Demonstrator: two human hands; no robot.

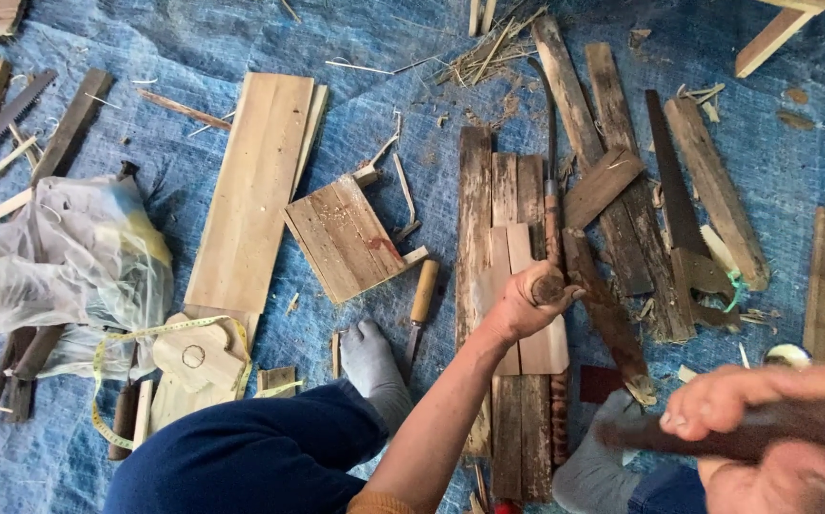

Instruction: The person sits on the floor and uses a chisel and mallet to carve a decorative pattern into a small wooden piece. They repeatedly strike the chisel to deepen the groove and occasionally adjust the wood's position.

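At far left I see a clear plastic bag (69, 257) slumped on the blue tarp (384, 105), its contents too blurred to name. My left hand (529, 300) is closed round the handle of a long curved blade (550, 171), pinning it upright against a pale plank (526, 295) to steady the cut. My right hand (765, 419), close to the camera, is wrapped round a dark stick (717, 436).

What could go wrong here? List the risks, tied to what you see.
1. The left hand grips a stick upright on the pale board while the right hand holds a dark tool raised close by; a missed swing might hit the left fingers.
2. The socked feet rest beside a chisel and a saw; a slip could cut them.
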